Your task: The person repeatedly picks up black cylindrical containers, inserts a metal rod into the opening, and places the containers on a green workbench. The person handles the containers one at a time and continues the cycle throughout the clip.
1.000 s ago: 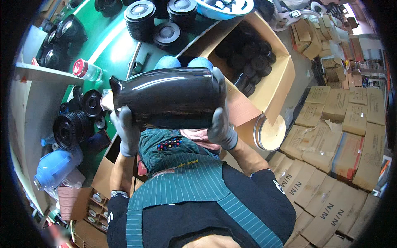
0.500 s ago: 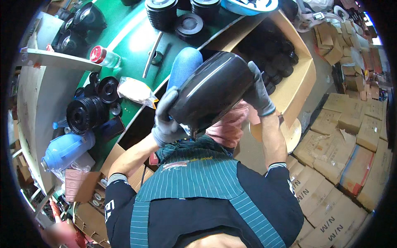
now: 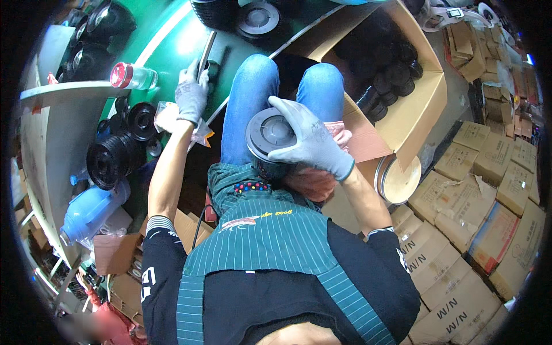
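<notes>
In a grey work glove, my right hand [image 3: 313, 138] is closed over a black cylindrical vessel [image 3: 271, 135] between my thighs. Its round dark grey end, with a recessed middle, faces up; the glossy body below is mostly hidden. My left hand [image 3: 191, 98], gloved too, reaches over the green table [image 3: 167, 60] with its fingers closed round the near end of a slim metal bar [image 3: 207, 53]. Beside that hand lie a short dark cylinder [image 3: 213, 70] and a clear plastic bag [image 3: 167, 117] with pale contents.
A jar with a red lid [image 3: 131, 76] and black ribbed parts [image 3: 109, 161] stand at the left. Black round discs [image 3: 258, 20] are stacked at the back. To the right, an open carton [image 3: 422, 109] holds black round pieces, near a round stool [image 3: 401, 179] and sealed cartons [image 3: 460, 241].
My left hand has let go of the black vessel and moved up-left onto the metal bar. The vessel has turned from lying sideways to end-up, my right hand now over its end.
</notes>
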Available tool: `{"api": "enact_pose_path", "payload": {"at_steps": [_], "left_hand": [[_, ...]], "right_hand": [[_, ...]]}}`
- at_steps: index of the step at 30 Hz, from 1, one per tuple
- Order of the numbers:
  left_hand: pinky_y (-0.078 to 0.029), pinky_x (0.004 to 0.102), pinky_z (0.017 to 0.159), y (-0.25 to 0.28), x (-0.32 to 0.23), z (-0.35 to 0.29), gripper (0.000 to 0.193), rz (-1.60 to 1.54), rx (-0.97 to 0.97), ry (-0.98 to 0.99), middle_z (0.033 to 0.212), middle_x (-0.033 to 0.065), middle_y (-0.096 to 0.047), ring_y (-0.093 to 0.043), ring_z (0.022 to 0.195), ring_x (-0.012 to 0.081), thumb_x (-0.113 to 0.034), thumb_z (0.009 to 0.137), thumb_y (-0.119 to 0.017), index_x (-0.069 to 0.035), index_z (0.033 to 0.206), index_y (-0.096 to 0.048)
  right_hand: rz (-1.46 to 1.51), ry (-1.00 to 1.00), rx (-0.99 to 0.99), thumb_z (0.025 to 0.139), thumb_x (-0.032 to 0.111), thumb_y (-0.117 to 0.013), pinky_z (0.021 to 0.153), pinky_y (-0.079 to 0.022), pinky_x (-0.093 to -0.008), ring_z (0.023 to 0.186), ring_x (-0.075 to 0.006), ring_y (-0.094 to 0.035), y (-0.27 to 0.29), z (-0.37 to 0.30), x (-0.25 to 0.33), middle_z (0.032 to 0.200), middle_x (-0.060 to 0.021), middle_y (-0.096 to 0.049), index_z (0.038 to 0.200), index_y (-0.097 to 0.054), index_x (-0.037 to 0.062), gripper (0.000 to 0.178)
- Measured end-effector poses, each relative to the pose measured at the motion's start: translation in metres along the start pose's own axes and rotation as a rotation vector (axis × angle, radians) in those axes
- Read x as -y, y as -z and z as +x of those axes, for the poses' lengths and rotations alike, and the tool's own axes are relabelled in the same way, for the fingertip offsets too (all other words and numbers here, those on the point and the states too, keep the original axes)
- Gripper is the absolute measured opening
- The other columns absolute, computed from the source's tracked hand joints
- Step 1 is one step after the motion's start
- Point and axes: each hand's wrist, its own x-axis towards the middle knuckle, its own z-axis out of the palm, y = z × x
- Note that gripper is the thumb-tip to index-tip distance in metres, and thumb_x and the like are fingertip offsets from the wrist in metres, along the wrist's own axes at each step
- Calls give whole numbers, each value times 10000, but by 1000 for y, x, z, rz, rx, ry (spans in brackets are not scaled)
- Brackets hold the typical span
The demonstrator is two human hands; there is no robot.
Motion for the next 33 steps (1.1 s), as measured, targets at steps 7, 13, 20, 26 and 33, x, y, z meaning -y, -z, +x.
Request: {"api": "enact_pose_path", "payload": {"at_steps": [7,13,20,26,33], "left_hand": [[-604,348,911,105,-99,4,396,-754,367,-372,1161,154,-786,-762,1049,202,-37,991,-747,-27,1384,-704],[-596,429,852,149,-159,-39,466,-452,676,-469,1121,198,-724,-749,962,369,-43,923,-762,-55,1384,-691],[-266,653,1240,171,-219,-105,918,-188,425,-533,1655,293,-349,-331,1523,528,-447,912,-754,15,1616,-388],[-228,643,1266,160,-229,-128,937,-192,375,-519,1605,280,-427,-354,1542,474,-510,923,-734,52,1596,-405],[-525,515,1021,143,-149,-111,384,-506,233,-197,1272,263,-679,-674,1185,418,-187,1077,-478,32,1354,-630]], "right_hand": [[997,-103,-461,1041,677,-548,1322,-275,-503,1569,-369,-398,9,1,-27,1667,-221,-433,1693,-265,12,973],[1777,-239,-326,1139,337,-528,1125,-531,-594,893,-216,-718,10,20,-41,762,-9,-597,1432,-584,-25,469],[1739,-218,11,1147,311,-511,1055,-579,-575,706,-159,-642,-19,82,-65,657,67,-480,1447,-574,-58,480],[1627,-342,284,1159,235,-476,1047,-598,-571,752,-165,-705,-46,110,-66,654,63,-492,1488,-563,-51,444],[1403,-12,-71,1164,251,-473,1134,-551,-553,822,-210,-692,-17,27,-55,779,-61,-596,1347,-616,-98,420]]}}
